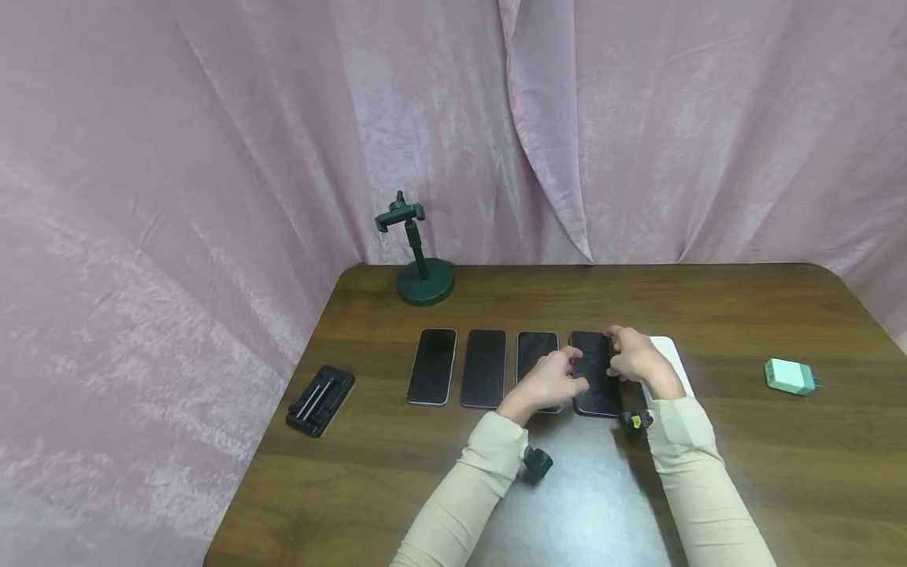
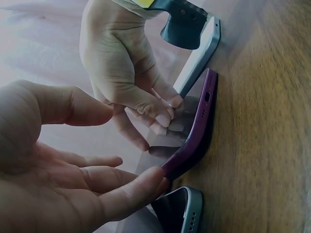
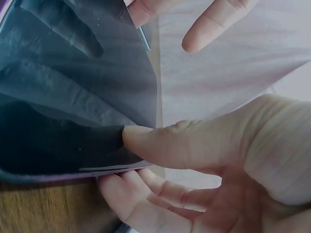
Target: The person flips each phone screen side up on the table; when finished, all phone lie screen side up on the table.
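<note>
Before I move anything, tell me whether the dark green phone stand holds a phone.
No, the dark green phone stand has nothing held in its clamp.

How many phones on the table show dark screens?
4, in one row: far-left phone, second phone, third phone partly behind the left hand, fourth phone between both hands.

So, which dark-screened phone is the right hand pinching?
The fourth dark-screened phone from the left, beside the white slab: it alone has the right hand pinching its edge.
</note>
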`<act>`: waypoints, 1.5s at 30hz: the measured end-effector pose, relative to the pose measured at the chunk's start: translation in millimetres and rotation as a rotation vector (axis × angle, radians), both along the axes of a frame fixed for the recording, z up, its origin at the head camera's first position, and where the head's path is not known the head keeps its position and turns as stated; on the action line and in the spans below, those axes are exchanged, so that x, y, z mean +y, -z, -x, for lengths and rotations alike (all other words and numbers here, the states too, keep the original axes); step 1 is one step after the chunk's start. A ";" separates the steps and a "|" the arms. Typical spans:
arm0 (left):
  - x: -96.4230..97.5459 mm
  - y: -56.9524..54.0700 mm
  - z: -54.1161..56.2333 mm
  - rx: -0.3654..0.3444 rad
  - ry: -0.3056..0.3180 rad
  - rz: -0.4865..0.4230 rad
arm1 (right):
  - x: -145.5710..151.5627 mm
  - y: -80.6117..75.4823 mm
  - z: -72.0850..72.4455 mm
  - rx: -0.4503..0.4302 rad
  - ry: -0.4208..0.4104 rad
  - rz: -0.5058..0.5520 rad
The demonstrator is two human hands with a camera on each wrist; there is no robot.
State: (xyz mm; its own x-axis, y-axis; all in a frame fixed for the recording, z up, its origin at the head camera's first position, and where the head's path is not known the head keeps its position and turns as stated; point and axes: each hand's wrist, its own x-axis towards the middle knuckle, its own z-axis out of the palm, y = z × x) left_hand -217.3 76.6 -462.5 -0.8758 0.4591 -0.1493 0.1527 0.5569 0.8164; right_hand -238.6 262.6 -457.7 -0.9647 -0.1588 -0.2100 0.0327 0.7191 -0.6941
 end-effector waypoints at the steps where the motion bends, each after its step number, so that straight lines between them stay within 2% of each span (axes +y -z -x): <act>1: 0.5 0.2 0.2 0.002 0.003 0.003 | 0.4 0.0 0.0 -0.002 0.000 0.001; 10: 3.2 -0.7 0.6 0.018 0.010 0.018 | 2.6 2.6 1.7 -0.011 0.001 -0.014; 27: 4.6 -5.5 -1.0 -0.030 0.023 0.055 | 1.9 1.3 0.3 -0.011 0.011 -0.024; 32: 6.1 -4.6 -0.9 -0.003 0.003 0.067 | 6.0 3.6 -0.8 -0.033 0.029 0.011; 38: 5.6 -9.7 1.5 0.038 -0.039 0.101 | 10.8 1.1 -2.1 -0.043 0.030 0.106; 41: 5.5 -12.8 4.1 0.029 -0.034 0.087 | 15.0 -3.0 -1.4 -0.015 0.008 0.132; 45: 7.2 -18.2 8.5 0.058 -0.008 0.049 | 23.0 -11.0 1.2 0.068 -0.039 0.126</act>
State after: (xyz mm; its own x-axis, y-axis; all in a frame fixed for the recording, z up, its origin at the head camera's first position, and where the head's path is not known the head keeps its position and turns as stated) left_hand -225.8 83.8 -444.3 -0.8870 0.4458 -0.1203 0.1946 0.5972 0.7781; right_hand -239.9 285.6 -446.7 -0.9686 -0.2177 -0.1201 -0.0442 0.6261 -0.7785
